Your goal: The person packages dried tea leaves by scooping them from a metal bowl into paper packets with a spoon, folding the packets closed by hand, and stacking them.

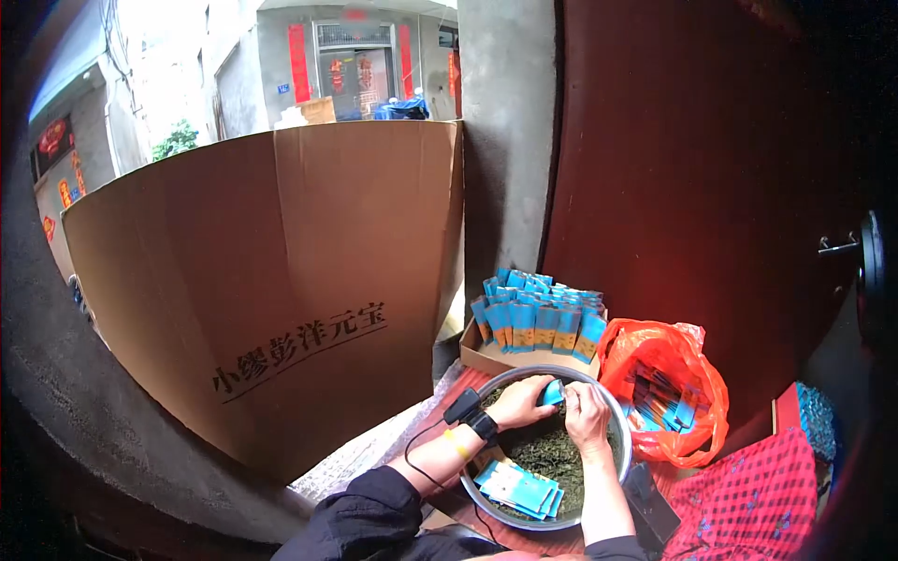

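My left hand [526, 404] is closed around a small blue packet [553, 393], held over a wide metal basin [480, 387]. Close beside that packet, my right hand [586, 417] has its fingers pinched together at the packet's edge; what lies between them is hidden. Dark green dried leaves [552, 451], like loose tea, fill much of the basin. On the leaves, at the basin's near left side, rests a loose stack of flat blue and cream packets [519, 488].
Behind the basin, a shallow cardboard box [479, 351] holds many upright blue packets [544, 323]. To the right, an open red plastic bag [714, 397] contains more packets. A large cardboard panel [281, 243] stands left; a dark red door [692, 187] rises at the right. Checked pink cloth [748, 496] lies near right.
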`<state>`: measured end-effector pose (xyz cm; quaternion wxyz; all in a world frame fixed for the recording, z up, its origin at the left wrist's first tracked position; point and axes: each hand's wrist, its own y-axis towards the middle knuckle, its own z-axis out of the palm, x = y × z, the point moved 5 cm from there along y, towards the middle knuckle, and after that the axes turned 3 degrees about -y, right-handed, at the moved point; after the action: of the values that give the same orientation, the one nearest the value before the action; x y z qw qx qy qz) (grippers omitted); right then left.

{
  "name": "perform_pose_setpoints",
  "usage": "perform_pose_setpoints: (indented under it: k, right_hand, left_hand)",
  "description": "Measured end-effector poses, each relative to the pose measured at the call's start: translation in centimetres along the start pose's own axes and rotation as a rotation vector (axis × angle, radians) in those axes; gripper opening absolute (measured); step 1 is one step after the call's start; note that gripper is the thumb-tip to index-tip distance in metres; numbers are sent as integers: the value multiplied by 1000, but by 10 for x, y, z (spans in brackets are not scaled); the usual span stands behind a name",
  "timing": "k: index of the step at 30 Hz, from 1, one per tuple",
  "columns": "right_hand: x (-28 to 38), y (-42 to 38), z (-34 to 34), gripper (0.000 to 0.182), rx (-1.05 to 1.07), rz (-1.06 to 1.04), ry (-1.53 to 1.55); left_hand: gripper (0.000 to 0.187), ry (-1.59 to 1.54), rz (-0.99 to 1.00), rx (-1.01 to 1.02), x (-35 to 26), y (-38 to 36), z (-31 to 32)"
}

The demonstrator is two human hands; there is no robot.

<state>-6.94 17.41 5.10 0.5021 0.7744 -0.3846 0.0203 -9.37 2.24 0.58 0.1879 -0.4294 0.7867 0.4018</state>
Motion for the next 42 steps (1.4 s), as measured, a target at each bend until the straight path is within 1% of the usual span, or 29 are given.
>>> perform_pose_setpoints:
  k: [2,4,6,8,9,10,11,12,13,14,16,17,18,20,21,22,24,26,28,29,30,32,33,34,36,38,39,40,42]
  right_hand:
    - [9,0,-4,11,-28,-113,-149]
    - [16,0,-3,8,-30,-212,-185]
    - [18,-1,-6,4,-85,-252,-162]
    - [1,-6,-11,4,-222,-178,-135]
    - [-14,-11,-12,9,-261,-50,-126]
    - [-19,-11,-18,13,-260,11,-113]
    - [-46,-18,-10,16,-187,152,-56]
    - [-62,-20,-3,20,-38,358,-57]
    - [-60,-21,0,21,122,344,-171]
    - [-57,-20,7,23,276,314,-274]
    - [-50,-24,17,25,250,345,-285]
    - [-45,-22,15,20,208,362,-235]
    - [-39,-18,13,20,204,345,-248]
    - [-35,-20,15,19,269,324,-290]
    - [-38,-24,20,21,400,426,-270]
    - [-40,-27,23,21,399,428,-268]
    - [-51,-39,39,21,460,444,-143]
    - [-69,-41,44,24,408,434,-130]
    - [-82,-39,40,24,344,610,57]
    - [-87,-39,34,23,280,660,134]
    - [-88,-32,27,21,178,592,167]
    - [-98,-32,9,21,38,693,207]
    - [-91,-27,-3,22,-44,654,163]
    - [-86,-25,-11,25,-120,652,208]
    - [-79,-19,-17,26,-233,564,227]
    - [-66,-16,-14,26,-239,496,259]
    - [-56,-13,-11,24,-241,374,268]
    - [-52,-14,-5,20,-178,325,198]
    - [-34,-11,2,17,-116,117,59]
  left_hand:
    - [57,2,-3,-10,-4,-1,-2]
    - [55,-21,4,-45,-5,-1,-4]
    - [54,-72,-13,-100,-3,-4,-6]
    - [52,-143,-69,-42,-6,-2,-8]
    - [46,-117,22,-135,-10,-2,-12]
    - [43,-140,-25,-141,-14,-4,-13]
    - [43,-105,-58,-129,-8,-3,-9]
    - [47,-69,-68,-105,0,-1,-7]
    - [50,-30,-14,-145,8,-2,-3]
    - [54,-24,-39,-146,11,-1,-2]
    - [58,-18,-58,-123,12,1,-3]
    - [58,-9,-68,-107,12,2,-3]
    - [58,4,-74,-103,13,3,-3]
    - [57,1,-55,-117,12,3,-5]
    - [57,-19,-67,-108,12,4,-4]
    - [57,-37,-78,-98,12,3,-4]
    - [57,-22,-62,-104,10,2,-5]
    - [57,-14,-39,-118,8,4,-6]
    - [56,17,-71,-118,9,2,-7]
    - [56,17,-70,-122,8,1,-8]
    - [56,-2,-88,-107,8,1,-7]
    - [56,-22,-108,-93,8,1,-7]
    - [57,-28,-102,-80,7,1,-7]
    - [58,-34,-96,-67,6,1,-7]
    - [58,-27,-98,-60,5,0,-7]
    - [58,-22,-100,-45,3,0,-5]
    - [60,-9,-112,-18,0,0,-6]
    - [63,7,-125,7,0,0,-6]
    - [63,5,-115,4,1,1,-5]
